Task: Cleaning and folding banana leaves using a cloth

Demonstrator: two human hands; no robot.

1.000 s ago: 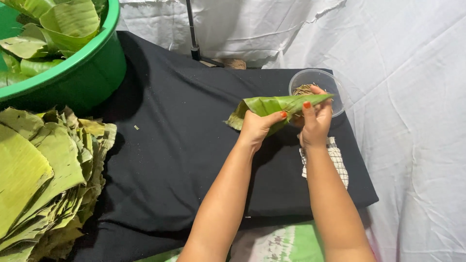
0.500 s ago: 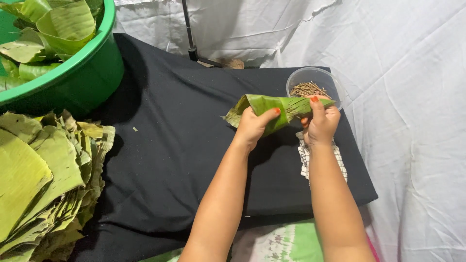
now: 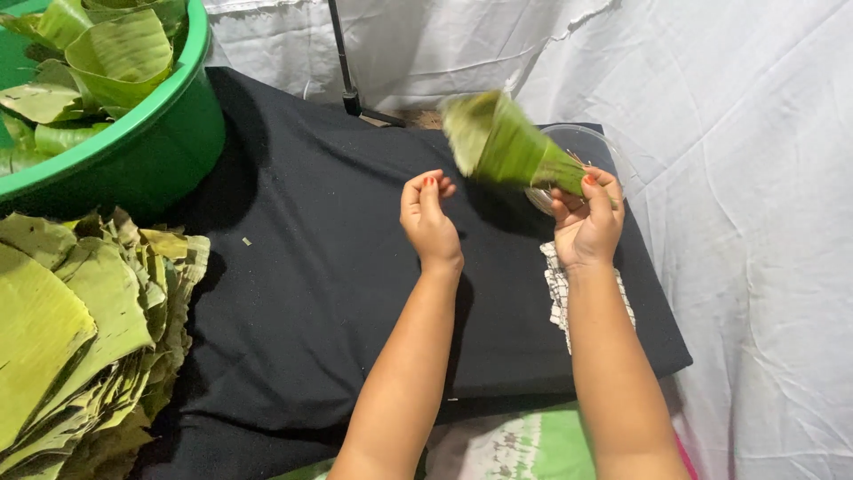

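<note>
My right hand grips the narrow tip of a green leaf rolled into a cone, its wide mouth tilted up and to the left, blurred by motion. My left hand hovers just left of the cone, fingers loosely curled, holding nothing. Behind the cone a clear plastic bowl sits on the black cloth. A checked cloth lies under my right wrist.
A green tub filled with folded leaves stands at the back left. A thick stack of flat leaves lies at the left front. White sheets hang behind and to the right. A dark stand pole rises at the back.
Both hands held the leaf cone lying flat over the bowl. My left hand has let go, and my right hand has swung the cone's wide end upward.
</note>
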